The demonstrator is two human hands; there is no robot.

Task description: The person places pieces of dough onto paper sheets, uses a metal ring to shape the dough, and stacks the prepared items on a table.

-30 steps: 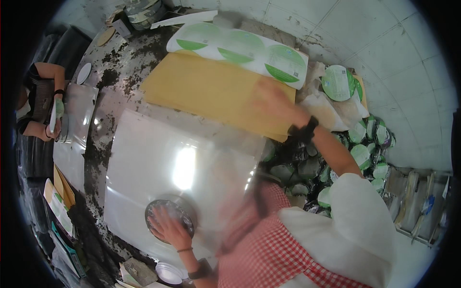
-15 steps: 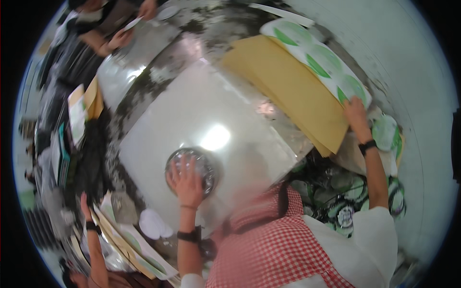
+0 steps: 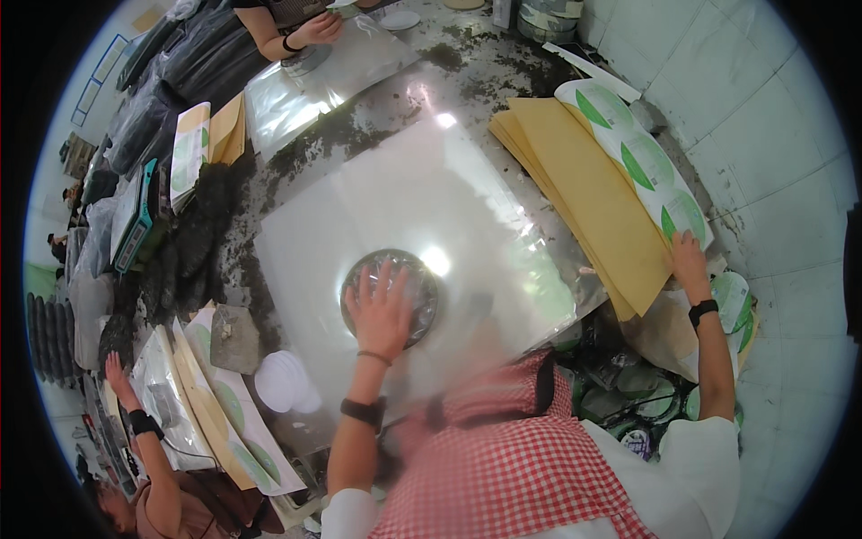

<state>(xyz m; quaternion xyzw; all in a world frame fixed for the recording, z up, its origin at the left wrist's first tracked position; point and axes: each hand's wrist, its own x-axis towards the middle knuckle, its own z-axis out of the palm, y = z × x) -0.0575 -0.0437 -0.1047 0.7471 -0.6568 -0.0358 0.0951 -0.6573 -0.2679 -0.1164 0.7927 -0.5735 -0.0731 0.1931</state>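
In the head view, we look down on our left hand (image 3: 381, 316), its fingers spread wide and laid flat over a round, dark-rimmed pack (image 3: 420, 289) with a crinkled, glossy surface. The round pack sits on a broad clear plastic sheet (image 3: 350, 202), toward its near side, and bright reflections show on the sheet. Our right hand (image 3: 690, 265) reaches out to the right, its fingers drawn close together at the near corner of a white label sheet (image 3: 618, 148) printed with green-and-white circles; we cannot tell whether they pinch it. The label sheet lies partly over a fanned stack of tan paper sheets (image 3: 575, 193), right of the plastic. Near our right forearm we see cut round labels (image 3: 732, 301), and below them a heap of dark wrapped packs (image 3: 628, 395) beside our red checked apron (image 3: 512, 472). White discs (image 3: 285, 382) lie left of our left forearm, near a grey block (image 3: 235, 340). At lower left a co-worker's hand (image 3: 118, 377) is raised with fingers extended; at the top another co-worker's hand (image 3: 319, 30) is above a second plastic sheet (image 3: 359, 56).
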